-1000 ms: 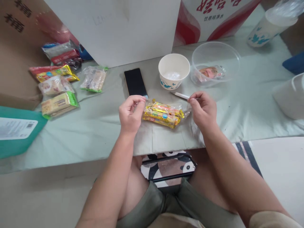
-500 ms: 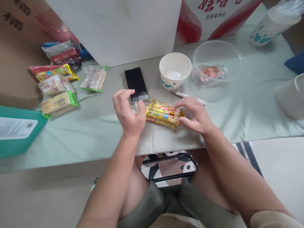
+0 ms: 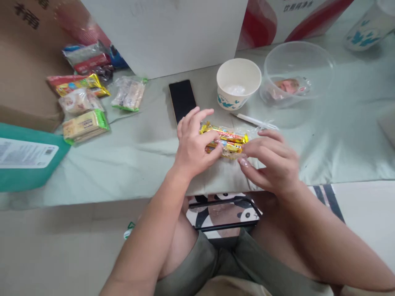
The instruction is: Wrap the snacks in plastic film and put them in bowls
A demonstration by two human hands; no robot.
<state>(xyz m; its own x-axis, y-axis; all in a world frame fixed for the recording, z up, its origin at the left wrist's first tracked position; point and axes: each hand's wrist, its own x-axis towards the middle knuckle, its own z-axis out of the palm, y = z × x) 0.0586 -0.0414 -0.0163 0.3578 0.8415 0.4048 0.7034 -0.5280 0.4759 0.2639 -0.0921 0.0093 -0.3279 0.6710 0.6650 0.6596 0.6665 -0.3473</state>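
A bundle of yellow-wrapped snack sticks [image 3: 226, 135] in clear plastic film lies on the cloth-covered table, close to its front edge. From its left side, my left hand [image 3: 196, 144] grips it, thumb and index finger pressed on the sticks and the other fingers reaching over the far side. My right hand [image 3: 271, 160] is at the right end, with its thumb and fingertips pinching the clear plastic wrapper [image 3: 243, 160]. Partly behind my left hand lies a black phone [image 3: 182, 98]. Just beyond the bundle is a white pen [image 3: 254, 120].
A paper bowl [image 3: 239, 84] with clear plastic inside stands behind the pen. Right of it, a clear plastic tub [image 3: 299, 68] holds a wrapped item. Several snack packets [image 3: 86, 125] lie at left beside a teal package [image 3: 33, 158]. Large boxes [image 3: 185, 37] line the back.
My left hand has moved from the bundle's left end onto the sticks. The right hand has shifted right and nearer, drawing at the film. The view has moved slightly.
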